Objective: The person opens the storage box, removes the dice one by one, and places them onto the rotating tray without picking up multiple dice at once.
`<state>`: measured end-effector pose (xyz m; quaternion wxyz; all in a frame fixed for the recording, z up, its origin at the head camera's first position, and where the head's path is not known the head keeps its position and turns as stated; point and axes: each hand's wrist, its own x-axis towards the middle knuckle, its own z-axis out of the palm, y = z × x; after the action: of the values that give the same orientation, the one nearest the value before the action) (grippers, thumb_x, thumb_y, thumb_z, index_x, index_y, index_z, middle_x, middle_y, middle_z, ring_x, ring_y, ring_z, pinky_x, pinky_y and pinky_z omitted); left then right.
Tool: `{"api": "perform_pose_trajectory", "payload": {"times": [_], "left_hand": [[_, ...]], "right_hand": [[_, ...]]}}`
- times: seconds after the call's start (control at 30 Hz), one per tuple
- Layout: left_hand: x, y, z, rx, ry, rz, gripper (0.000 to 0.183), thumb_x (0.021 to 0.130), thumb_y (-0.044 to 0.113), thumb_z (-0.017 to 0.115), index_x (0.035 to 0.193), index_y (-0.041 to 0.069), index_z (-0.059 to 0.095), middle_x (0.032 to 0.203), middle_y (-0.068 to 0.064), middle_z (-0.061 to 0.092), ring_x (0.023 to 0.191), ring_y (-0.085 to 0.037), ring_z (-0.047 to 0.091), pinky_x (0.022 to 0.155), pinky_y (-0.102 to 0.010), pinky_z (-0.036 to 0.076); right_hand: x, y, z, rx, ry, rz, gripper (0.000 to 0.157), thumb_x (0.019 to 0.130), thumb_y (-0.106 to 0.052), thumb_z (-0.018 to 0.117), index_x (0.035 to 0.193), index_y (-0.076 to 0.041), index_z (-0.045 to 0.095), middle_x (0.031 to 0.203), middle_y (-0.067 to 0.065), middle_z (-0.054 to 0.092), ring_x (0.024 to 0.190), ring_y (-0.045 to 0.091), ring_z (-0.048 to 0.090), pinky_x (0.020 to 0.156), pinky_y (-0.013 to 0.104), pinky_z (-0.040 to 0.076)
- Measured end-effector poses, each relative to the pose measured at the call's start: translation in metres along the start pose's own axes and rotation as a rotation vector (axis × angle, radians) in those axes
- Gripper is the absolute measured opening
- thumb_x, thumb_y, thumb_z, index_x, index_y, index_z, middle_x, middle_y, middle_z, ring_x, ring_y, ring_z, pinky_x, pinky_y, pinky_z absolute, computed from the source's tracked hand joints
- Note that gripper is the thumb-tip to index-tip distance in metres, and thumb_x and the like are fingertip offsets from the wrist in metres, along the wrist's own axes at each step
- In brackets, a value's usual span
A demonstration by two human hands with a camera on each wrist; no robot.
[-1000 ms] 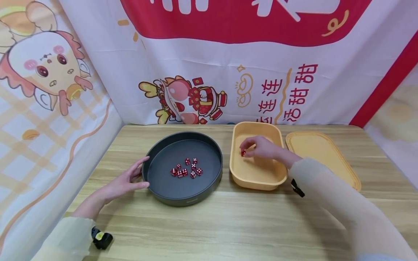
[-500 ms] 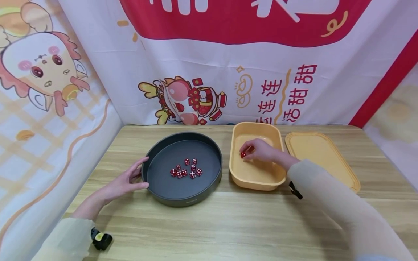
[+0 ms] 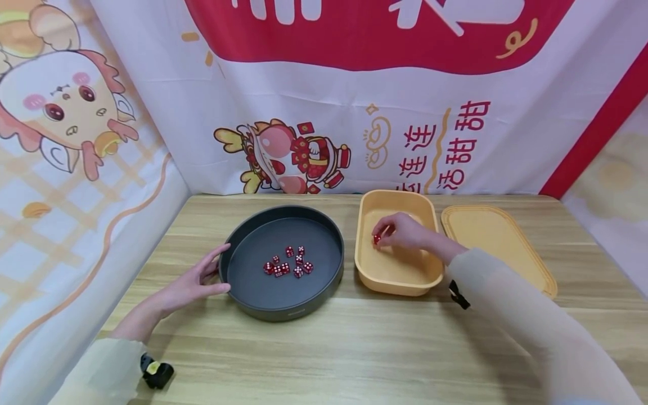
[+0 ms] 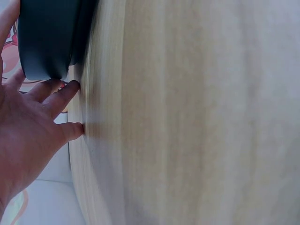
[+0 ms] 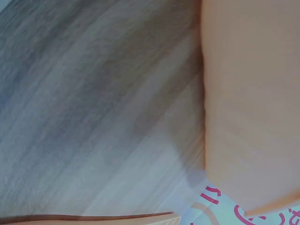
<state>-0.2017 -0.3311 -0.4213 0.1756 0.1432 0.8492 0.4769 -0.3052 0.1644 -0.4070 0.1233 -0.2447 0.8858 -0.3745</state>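
My left hand (image 3: 189, 286) lies against the left wall of a round dark grey pan (image 3: 253, 298), thumb and fingers spread. In the left wrist view, the fingers of that hand (image 4: 33, 117) reach the side of the pan (image 4: 47, 42) close to the tabletop. Several red dice with white dots (image 3: 285, 268) lie loose on the pan's floor. Inside a yellow-orange rectangular container (image 3: 390, 284), my right hand (image 3: 402, 231) pinches one red die (image 3: 377, 239) between thumb and fingertips. The right wrist view shows the container's outer wall (image 5: 253, 103), while the hand itself is hidden there.
A flat lid (image 3: 498, 242) of the same yellow-orange colour lies on the wooden table (image 3: 324, 360), right of the container. Printed cloth hangs (image 3: 314, 90) behind the table and along its left side. The right forearm passes over the lid's near part.
Within the container, my right hand has shifted only very slightly, still pinching the red die. The left hand, the pan and the dice in it stay as they were.
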Motion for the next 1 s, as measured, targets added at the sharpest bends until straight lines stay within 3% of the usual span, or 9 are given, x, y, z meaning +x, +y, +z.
{"api": "perform_pose_trajectory", "payload": {"times": [0.43, 0.73, 1.0], "left_hand": [[0.0, 0.002, -0.001, 0.003, -0.001, -0.005, 0.086, 0.094, 0.02, 0.067, 0.157, 0.023, 0.009, 0.155, -0.032, 0.01, 0.14, -0.05, 0.016, 0.107, -0.062, 0.022], [-0.001, 0.0, 0.0, 0.008, 0.002, 0.0, 0.085, 0.094, 0.02, 0.067, 0.157, 0.022, 0.01, 0.155, -0.032, 0.01, 0.139, -0.05, 0.016, 0.107, -0.061, 0.022], [-0.002, 0.002, 0.0, 0.001, -0.003, -0.003, 0.086, 0.093, 0.022, 0.067, 0.157, 0.022, 0.009, 0.156, -0.032, 0.007, 0.139, -0.051, 0.014, 0.107, -0.061, 0.021]], "right_hand": [[-0.014, -0.026, -0.004, 0.141, 0.034, -0.064, 0.021, 0.082, -0.001, 0.076, 0.102, 0.004, 0.07, 0.095, 0.012, 0.07, 0.087, 0.025, 0.067, 0.075, 0.026, 0.053], [-0.02, -0.053, 0.005, 0.205, 0.085, -0.104, 0.023, 0.083, -0.003, 0.076, 0.104, 0.001, 0.07, 0.094, 0.008, 0.07, 0.083, 0.02, 0.066, 0.073, 0.026, 0.054], [-0.016, -0.078, 0.018, 0.298, 0.097, -0.139, 0.024, 0.084, 0.002, 0.074, 0.107, 0.007, 0.068, 0.093, 0.012, 0.071, 0.08, 0.018, 0.066, 0.07, 0.024, 0.053]]}}
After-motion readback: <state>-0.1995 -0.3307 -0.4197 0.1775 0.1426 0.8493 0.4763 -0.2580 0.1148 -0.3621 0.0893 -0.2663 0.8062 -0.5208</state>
